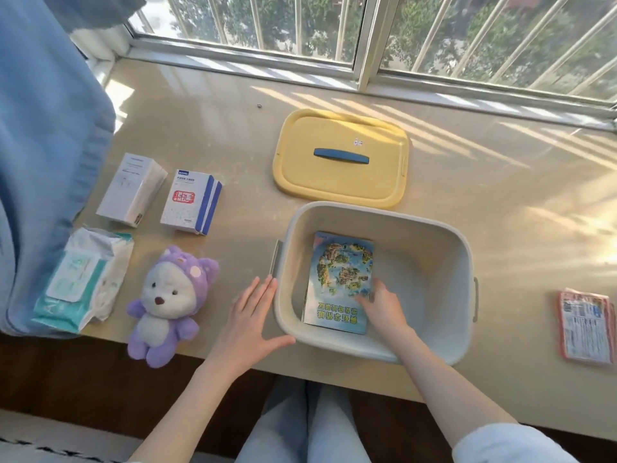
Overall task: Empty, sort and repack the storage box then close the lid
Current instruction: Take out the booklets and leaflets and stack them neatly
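A grey storage box (444,248) stands open on the sill in front of me. Flat on its floor lies a blue booklet with a map picture (340,279). My right hand (380,307) is down inside the box, fingers resting on the booklet's right edge. My left hand (248,319) is flat and spread against the box's outer left wall. The yellow lid with a blue handle (340,158) lies behind the box. Left of it are a purple plush toy (168,305), a wet-wipes pack (83,279), a white box (132,190) and a blue-and-white box (192,205).
A red and white packet (586,327) lies at the right near the sill's front edge. A blue curtain (43,145) hangs at the left over the sill. The window frame and bars (367,38) run along the back. My knees are below the front edge.
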